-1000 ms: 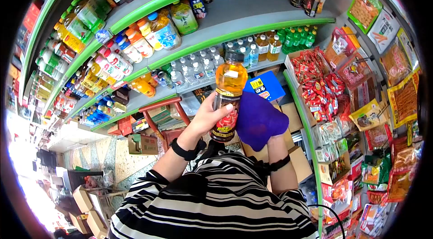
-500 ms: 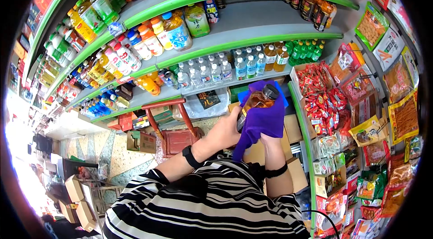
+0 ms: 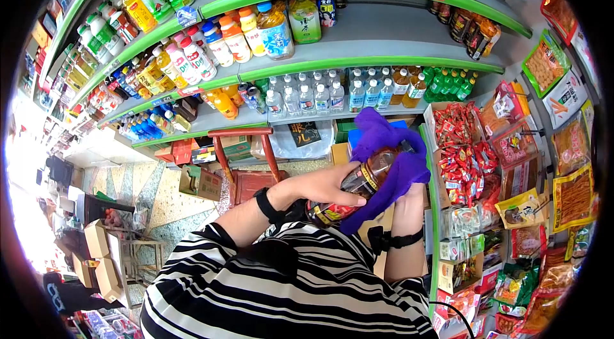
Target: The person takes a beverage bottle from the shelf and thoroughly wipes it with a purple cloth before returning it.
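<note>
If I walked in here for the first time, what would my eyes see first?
Probably the bright purple cloth near the middle, bunched around the upper part of the bottle in the left hand. Next, the bold striped shirt at the bottom. After that, the shiny red packets piled on the right.

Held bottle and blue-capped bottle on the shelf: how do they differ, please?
The held bottle leans in the left hand; the blue-capped bottle stands upright. The held bottle's label shows black and red; the blue-capped bottle's label is mainly blue. Both bottles carry labels.
</note>
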`<state>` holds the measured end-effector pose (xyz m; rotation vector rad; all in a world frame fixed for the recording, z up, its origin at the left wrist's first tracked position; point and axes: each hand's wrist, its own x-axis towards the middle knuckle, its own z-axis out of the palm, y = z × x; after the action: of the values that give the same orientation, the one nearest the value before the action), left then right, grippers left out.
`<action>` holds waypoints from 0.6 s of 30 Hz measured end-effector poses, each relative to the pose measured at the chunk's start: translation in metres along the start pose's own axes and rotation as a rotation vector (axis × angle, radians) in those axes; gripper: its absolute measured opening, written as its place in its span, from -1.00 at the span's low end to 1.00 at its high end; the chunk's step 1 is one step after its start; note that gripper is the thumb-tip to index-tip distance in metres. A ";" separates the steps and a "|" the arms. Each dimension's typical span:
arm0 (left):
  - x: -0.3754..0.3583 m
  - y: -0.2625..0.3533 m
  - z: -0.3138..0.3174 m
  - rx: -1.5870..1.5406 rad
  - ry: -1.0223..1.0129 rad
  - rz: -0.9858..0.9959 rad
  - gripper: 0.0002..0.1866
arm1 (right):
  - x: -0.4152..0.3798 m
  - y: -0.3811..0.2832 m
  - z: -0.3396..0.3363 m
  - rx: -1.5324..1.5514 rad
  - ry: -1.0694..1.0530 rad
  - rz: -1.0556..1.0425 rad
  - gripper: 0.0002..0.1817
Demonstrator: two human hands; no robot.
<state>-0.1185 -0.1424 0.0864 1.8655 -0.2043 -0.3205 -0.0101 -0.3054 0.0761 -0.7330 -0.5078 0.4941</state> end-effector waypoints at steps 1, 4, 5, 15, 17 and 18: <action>0.002 -0.007 0.000 -0.141 -0.071 0.025 -0.33 | -0.002 0.003 -0.006 0.002 0.003 0.028 -0.59; 0.001 -0.017 0.001 -0.635 -0.236 -0.103 -0.33 | -0.008 0.011 -0.007 0.048 0.091 0.117 -0.60; -0.001 -0.017 0.001 -0.825 -0.292 -0.186 -0.29 | -0.010 0.012 -0.006 0.064 0.119 0.137 -0.60; 0.015 0.001 -0.007 0.052 -0.007 -0.068 -0.26 | -0.010 -0.003 -0.006 0.087 0.334 0.239 -0.62; 0.010 0.021 -0.004 0.240 0.072 -0.167 -0.29 | -0.009 0.014 -0.047 0.019 0.405 0.229 -0.67; 0.012 0.016 -0.001 0.353 0.173 -0.128 -0.26 | -0.009 0.014 -0.048 0.005 0.411 0.215 -0.68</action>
<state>-0.1070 -0.1504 0.1005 2.2494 -0.0222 -0.2175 0.0078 -0.3254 0.0336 -0.8626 -0.0434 0.5268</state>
